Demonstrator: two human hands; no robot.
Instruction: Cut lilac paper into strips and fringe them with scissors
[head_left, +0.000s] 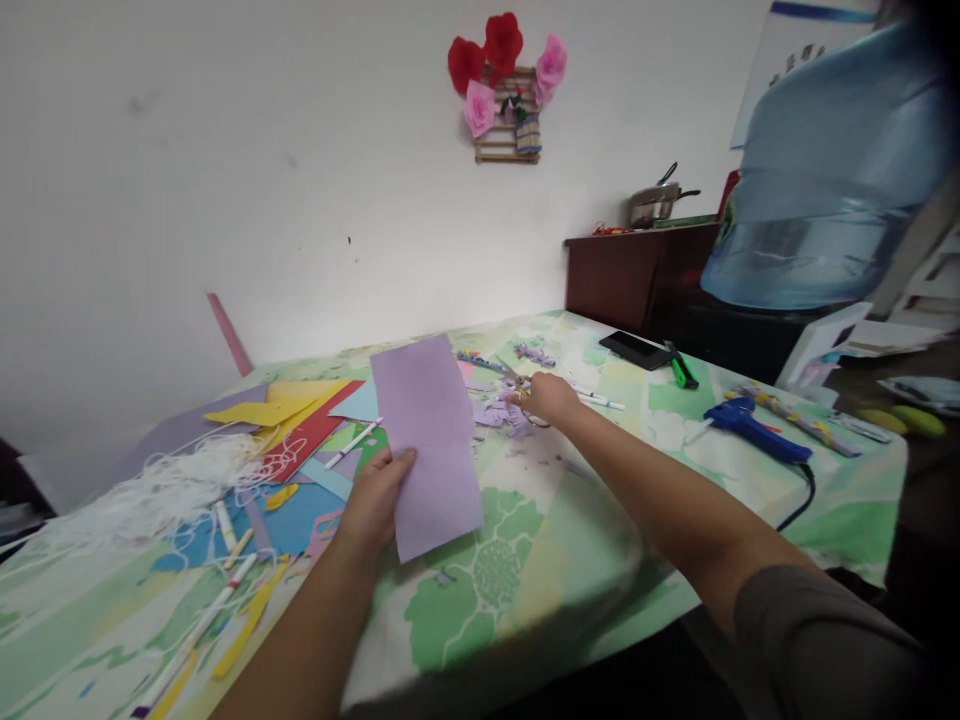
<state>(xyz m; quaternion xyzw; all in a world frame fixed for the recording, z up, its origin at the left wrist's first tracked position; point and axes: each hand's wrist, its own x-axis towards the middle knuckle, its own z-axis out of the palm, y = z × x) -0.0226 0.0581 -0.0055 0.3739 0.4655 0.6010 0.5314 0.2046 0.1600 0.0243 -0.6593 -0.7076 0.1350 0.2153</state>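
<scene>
A light purple sheet of paper (pixel 431 430) stands raised above the table, with a faint crease across it. My left hand (pixel 382 490) pinches its lower left edge, thumb in front. Farther right, my right hand (pixel 551 400) is closed around the handles of scissors (pixel 513 374), whose blades point away to the left over the table. Purple paper scraps (pixel 491 412) lie beneath and beside the scissors. The sheet hides part of the table behind it.
White string (pixel 180 480), coloured paper (pixel 322 430) and markers (pixel 225 590) cover the left side. A blue glue gun (pixel 757 430), a green utility knife (pixel 681 368) and a black phone (pixel 636 350) lie right. A large water bottle (pixel 810 180) stands beyond the table's right edge.
</scene>
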